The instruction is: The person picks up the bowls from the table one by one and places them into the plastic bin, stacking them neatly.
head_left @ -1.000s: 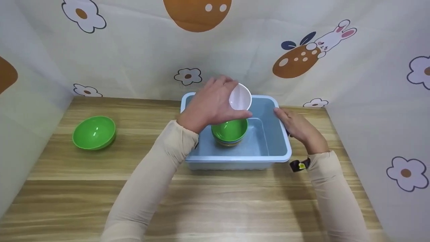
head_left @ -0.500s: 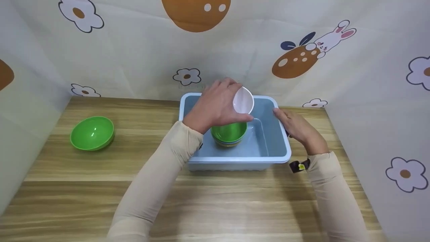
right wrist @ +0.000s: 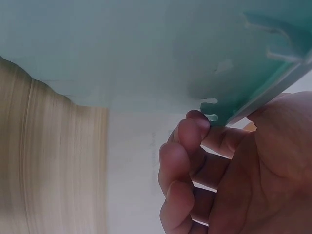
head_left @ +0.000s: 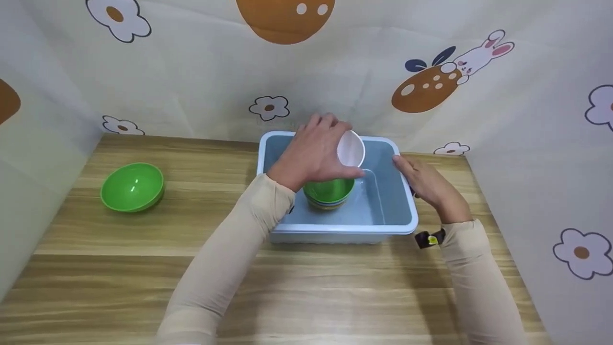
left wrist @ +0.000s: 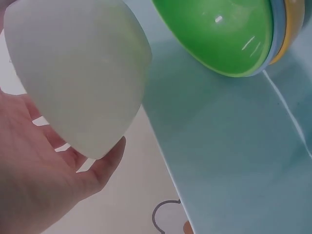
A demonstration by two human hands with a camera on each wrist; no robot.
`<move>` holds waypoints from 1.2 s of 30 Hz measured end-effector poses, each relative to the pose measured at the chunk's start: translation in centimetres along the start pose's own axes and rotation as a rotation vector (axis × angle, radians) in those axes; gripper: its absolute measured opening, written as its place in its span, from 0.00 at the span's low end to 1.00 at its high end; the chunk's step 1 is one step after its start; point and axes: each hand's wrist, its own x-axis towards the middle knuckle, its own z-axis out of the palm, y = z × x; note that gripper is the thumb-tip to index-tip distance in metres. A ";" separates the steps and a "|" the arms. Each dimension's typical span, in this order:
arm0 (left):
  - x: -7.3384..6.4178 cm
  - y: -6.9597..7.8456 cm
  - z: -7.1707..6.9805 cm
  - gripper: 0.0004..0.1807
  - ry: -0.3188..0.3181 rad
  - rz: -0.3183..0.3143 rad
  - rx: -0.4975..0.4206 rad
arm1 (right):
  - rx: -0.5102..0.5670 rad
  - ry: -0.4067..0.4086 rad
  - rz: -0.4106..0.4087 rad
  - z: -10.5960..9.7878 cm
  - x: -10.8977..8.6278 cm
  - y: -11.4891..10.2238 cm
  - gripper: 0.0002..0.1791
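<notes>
A white bowl point(head_left: 352, 149) is held by its rim in my left hand point(head_left: 313, 155), tilted above the light blue plastic basin point(head_left: 345, 228). Under it, inside the basin, stands a stack with a green bowl point(head_left: 330, 191) on top; blue and yellow rims point(left wrist: 291, 24) show below in the left wrist view. That view shows the white bowl point(left wrist: 80, 73) apart from the stack, thumb and fingers spread around its edge. My right hand point(head_left: 428, 184) grips the basin's right rim, thumb on top. In the right wrist view its fingers point(right wrist: 176, 161) curl beneath the rim, beside the outer wall.
Another green bowl point(head_left: 132, 187) sits alone on the wood-grain table point(head_left: 306, 297), well left of the basin. A pale cloth backdrop point(head_left: 191, 72) with flower and rabbit prints rises close behind the basin and along both sides.
My left hand has moved slightly right and nearer, carrying the white bowl lower over the stack. The right hand stays on the basin's rim.
</notes>
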 end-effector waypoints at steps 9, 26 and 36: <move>-0.2 0.2 0.4 0.53 -0.030 -0.007 -0.041 | 0.011 0.010 -0.018 0.1 -0.1 0.0 0.42; -0.4 -0.1 1.4 0.52 -0.169 -0.023 0.037 | 0.002 0.007 -0.012 0.3 0.0 -0.2 0.43; -0.2 -0.1 2.5 0.53 -0.219 0.034 0.122 | 0.011 0.023 -0.017 0.2 0.0 0.1 0.42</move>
